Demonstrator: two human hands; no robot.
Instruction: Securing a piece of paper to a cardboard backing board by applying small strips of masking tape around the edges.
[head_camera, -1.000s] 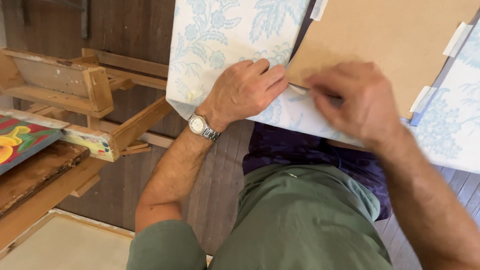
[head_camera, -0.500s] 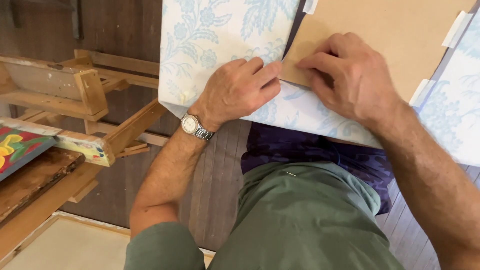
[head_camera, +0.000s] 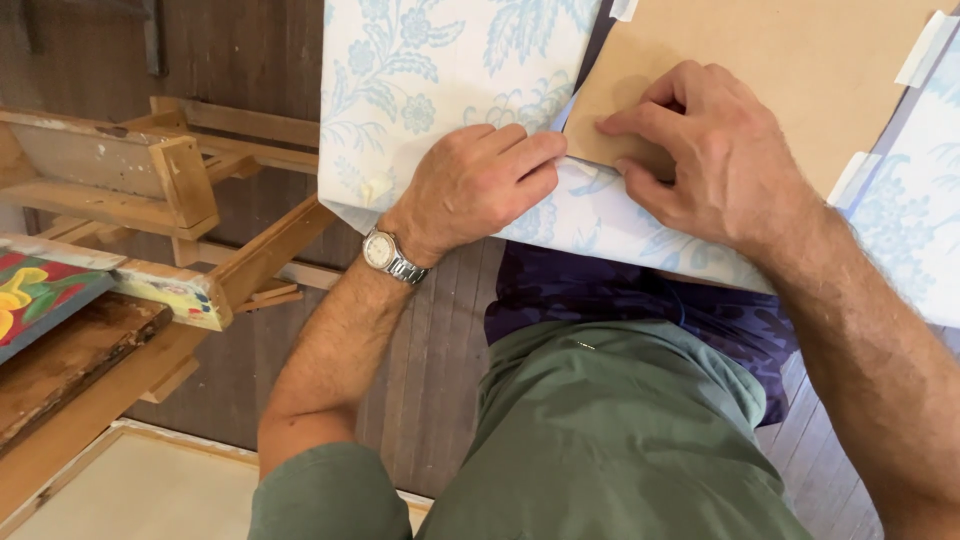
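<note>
Fabric (head_camera: 440, 80) — pale blue, floral — spread across the lap and wrapped round a tan board (head_camera: 780, 70), its lower edge folded up where the board's corner sits. Looks part done: white tape (head_camera: 925, 45) already holding two spots along the right edge, yet the near corner only pinned by hand, so taping or fixing there seemingly left. Left hand (head_camera: 470, 190) flat, fingers together, pressing the fold; right hand (head_camera: 710, 150) curled, fingertips bearing on the board's corner, nothing gripped. Further left, a wooden easel (head_camera: 150, 190) and a painted canvas (head_camera: 40, 295); underneath, dark plank floor (head_camera: 440, 330).
</note>
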